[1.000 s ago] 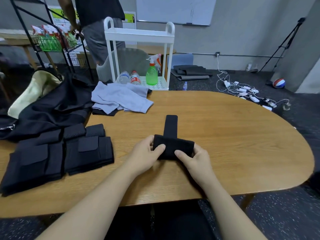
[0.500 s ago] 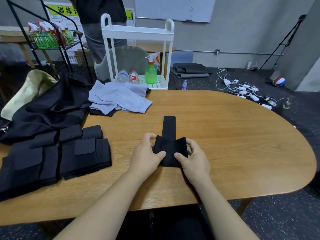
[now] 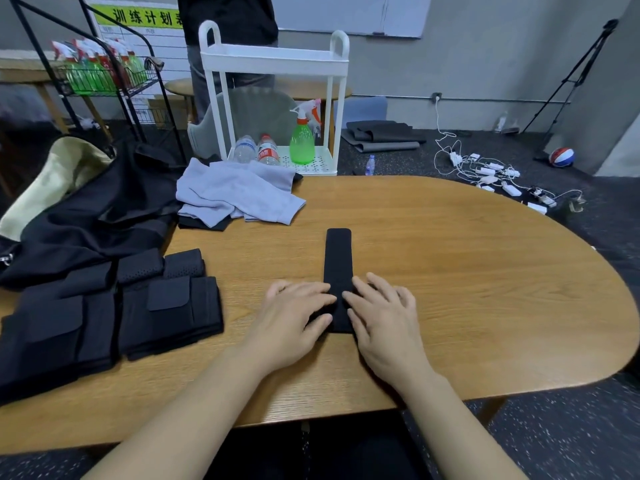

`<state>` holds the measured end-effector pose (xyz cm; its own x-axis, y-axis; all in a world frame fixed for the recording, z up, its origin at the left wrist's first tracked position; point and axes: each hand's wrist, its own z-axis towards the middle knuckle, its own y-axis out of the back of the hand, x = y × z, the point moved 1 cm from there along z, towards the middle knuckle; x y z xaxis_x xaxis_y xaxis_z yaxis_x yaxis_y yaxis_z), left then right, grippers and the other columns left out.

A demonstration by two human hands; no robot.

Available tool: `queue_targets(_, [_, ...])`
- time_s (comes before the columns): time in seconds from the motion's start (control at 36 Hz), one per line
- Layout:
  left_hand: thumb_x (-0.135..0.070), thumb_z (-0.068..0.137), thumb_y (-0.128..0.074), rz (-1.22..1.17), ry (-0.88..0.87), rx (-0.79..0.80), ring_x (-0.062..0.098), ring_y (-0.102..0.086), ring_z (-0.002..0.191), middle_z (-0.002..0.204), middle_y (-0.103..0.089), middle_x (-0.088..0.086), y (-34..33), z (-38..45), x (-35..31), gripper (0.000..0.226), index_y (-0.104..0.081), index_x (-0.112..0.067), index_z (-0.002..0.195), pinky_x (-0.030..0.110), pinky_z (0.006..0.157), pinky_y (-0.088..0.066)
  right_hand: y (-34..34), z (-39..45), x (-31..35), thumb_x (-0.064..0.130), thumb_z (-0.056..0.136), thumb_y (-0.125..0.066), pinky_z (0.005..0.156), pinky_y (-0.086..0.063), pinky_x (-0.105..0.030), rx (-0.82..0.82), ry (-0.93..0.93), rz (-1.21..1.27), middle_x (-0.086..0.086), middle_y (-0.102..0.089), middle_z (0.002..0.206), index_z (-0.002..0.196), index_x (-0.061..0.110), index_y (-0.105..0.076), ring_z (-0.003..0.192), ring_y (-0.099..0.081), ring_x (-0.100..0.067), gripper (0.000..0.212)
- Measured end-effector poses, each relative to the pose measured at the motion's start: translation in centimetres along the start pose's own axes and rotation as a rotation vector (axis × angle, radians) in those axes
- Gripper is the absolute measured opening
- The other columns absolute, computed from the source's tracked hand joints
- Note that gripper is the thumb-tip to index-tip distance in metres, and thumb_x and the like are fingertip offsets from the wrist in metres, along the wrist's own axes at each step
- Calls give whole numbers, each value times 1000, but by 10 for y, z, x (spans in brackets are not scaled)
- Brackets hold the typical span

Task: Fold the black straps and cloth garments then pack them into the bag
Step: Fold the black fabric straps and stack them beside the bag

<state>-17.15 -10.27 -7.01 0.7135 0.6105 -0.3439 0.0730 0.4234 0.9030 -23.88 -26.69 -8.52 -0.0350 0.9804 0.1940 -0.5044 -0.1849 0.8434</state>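
Left hand [image 3: 294, 317], right hand [image 3: 382, 317] flat on strap [image 3: 338, 258].

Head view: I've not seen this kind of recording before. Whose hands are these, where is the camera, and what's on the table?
No machine here: a person wears a camera on the head, looking down at their own hands. The left hand and right hand lie flat on a black strap, pressing it to the wooden table. Nothing is gripped. Left of them sit folded black straps, a black garment and a grey cloth.
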Motion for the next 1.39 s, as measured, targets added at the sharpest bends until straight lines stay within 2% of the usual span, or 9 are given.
queue_targets(0.31, [-48,102,-39,260,-177,207,4,-25,145,156,-33,-10,5,7,7,46,-43,-33,145,29,115,2,5,0,-2,45,96,-28,104,-11,-30,297,19,44,5,-49,146,134,26,-58,138,-40,-12,52])
queue_targets(0.44, [-36,97,-31,477,-405,29,18,-70,98,101,-74,3,-3,2,8,48,-73,-14,102,34,102,-38,15,0,3,61,81,-3,107,-5,-33,378,41,41,7,-33,156,143,29,-46,145,-25,-9,82])
queue_targets(0.5, [-30,96,-35,517,-446,-43,19,-71,95,99,-75,5,-7,-1,10,44,-75,-12,97,34,95,-49,16,-1,5,63,81,-11,108,-10,-37,379,44,39,4,-38,153,141,27,-50,143,-30,-12,80])
queue_targets(0.61, [-25,97,-39,514,-487,-137,17,-72,83,89,-75,3,-5,-1,8,39,-74,-12,86,33,92,-39,17,-5,7,53,86,-37,91,-41,-45,317,60,-25,1,-67,124,113,22,-71,115,-62,-18,53])
queue_targets(0.78, [-35,105,-20,347,-341,-79,14,-61,65,74,-66,-9,3,-10,4,50,-62,-20,83,32,95,-39,24,-11,0,33,89,-55,91,-29,-32,260,57,84,7,-67,122,112,27,-70,114,-61,-13,29])
queue_targets(0.92, [-71,88,-37,80,-162,86,2,-53,118,121,-63,-17,18,-15,-1,52,-59,-30,113,24,107,-21,33,-6,0,41,93,-52,94,-29,-32,256,-11,220,14,-71,104,110,35,-69,100,-59,-9,24])
queue_targets(1.0, [-49,90,-60,-19,-62,119,7,-57,99,103,-64,-18,18,-14,0,25,-53,-33,109,30,93,-39,35,-1,-1,50,86,-47,94,-34,-36,288,-47,290,16,-72,90,101,38,-71,89,-62,-8,30])
queue_targets(1.08, [-33,91,-65,-200,77,82,7,-58,83,86,-65,-15,17,-10,0,14,-52,-37,91,36,76,-48,36,0,-5,38,85,-67,85,-43,-34,284,-168,466,28,-67,78,92,38,-73,78,-61,2,9])
queue_targets(1.39, [-28,87,-72,-548,368,-65,8,-65,87,90,-71,-14,3,-1,1,18,-59,-32,98,45,86,-52,15,5,-14,17,82,-74,89,-51,-46,178,-514,780,11,-73,87,89,30,-74,90,-67,-12,15])
